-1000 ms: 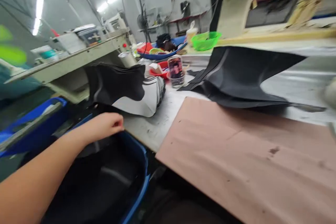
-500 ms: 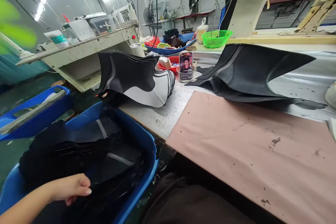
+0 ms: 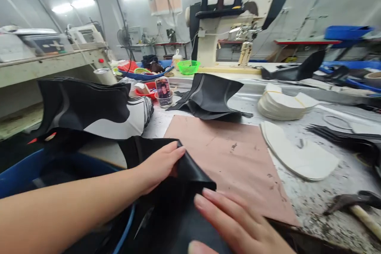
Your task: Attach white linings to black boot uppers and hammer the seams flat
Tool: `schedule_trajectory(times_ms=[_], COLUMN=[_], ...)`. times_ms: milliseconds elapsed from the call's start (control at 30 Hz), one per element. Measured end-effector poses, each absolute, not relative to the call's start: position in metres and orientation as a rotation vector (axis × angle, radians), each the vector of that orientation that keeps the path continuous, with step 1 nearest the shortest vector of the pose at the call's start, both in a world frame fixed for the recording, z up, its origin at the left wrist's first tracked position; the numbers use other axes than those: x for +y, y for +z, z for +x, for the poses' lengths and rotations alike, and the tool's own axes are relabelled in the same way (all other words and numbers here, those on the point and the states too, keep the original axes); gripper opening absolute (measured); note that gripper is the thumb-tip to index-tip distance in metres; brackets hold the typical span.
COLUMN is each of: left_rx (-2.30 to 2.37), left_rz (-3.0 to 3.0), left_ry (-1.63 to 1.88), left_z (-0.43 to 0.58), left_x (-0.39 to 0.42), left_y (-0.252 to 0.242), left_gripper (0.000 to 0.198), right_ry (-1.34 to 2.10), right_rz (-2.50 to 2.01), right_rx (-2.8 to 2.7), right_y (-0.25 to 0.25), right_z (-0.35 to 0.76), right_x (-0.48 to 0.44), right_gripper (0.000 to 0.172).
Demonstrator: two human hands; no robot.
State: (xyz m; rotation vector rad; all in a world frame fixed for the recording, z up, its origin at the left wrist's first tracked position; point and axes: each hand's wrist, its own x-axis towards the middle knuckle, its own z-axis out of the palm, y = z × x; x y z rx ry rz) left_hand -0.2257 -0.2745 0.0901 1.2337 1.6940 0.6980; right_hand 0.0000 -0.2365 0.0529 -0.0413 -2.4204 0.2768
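A black, leather-like panel (image 3: 193, 210) is up in front of me at the near edge of the table, bent over along its upper side. My left hand (image 3: 160, 166) pinches its top edge, thumb on the upper side and the other fingers mostly hidden behind. My right hand (image 3: 235, 218) lies against the panel's right part, fingers stretched out, not wrapped round it. Under the panel is a pink sheet (image 3: 220, 154) on the worktable. To the left, partly behind my forearm, shows the blue bin (image 3: 24, 170) with dark contents.
Stacked black and white panels (image 3: 89, 103) stand at the left, with another folded black panel (image 3: 208, 97) behind the pink sheet. A phone (image 3: 163, 92) leans in a cup. White pieces (image 3: 300, 154) and a hammer (image 3: 354, 204) lie right. Behind is a sewing machine (image 3: 208, 47).
My left hand has come up from the blue bin to the table edge with a black panel. My right hand has entered view. The view has turned right.
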Motion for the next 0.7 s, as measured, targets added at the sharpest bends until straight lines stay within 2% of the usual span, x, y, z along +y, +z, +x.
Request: schedule_trajectory(times_ms=[100,200,300,433,533,600,700], left_rx=[1.609,1.496,1.45,1.472,1.563,1.602,1.584], left_rz=[1.532,1.825,2.07,2.211,2.242,2.266,2.353], left_ry=[0.532,0.359,0.212,0.016,-0.08,-0.105,-0.112], left_z=[-0.222,-0.239,-0.263,-0.274,-0.26,-0.248,-0.242], left_x=[-0.221,-0.192,-0.184,-0.192,-0.201,-0.205,-0.209], left_y=[0.072,0.06,0.047,0.028,0.019,0.017,0.016], left_gripper=[0.048,0.033,0.023,0.044,0.046,0.047,0.052], right_ry=[0.084,0.107,0.211,0.652,0.838,0.889,0.906], right_rz=[0.007,-0.062,-0.062,-0.233,-0.475,-0.605,-0.678], right_rx=[-2.592,-2.761,-2.665,-2.287,-2.157,-2.156,-2.242], right_y=[0.051,0.025,-0.005,-0.018,-0.008,-0.002,-0.002], right_z=[-0.02,-0.015,-0.009,0.006,0.031,0.041,0.034], right_x=[-0.227,-0.214,-0.21,-0.201,-0.19,-0.188,-0.196], right_gripper=[0.055,0.046,0.043,0.035,0.031,0.036,0.057])
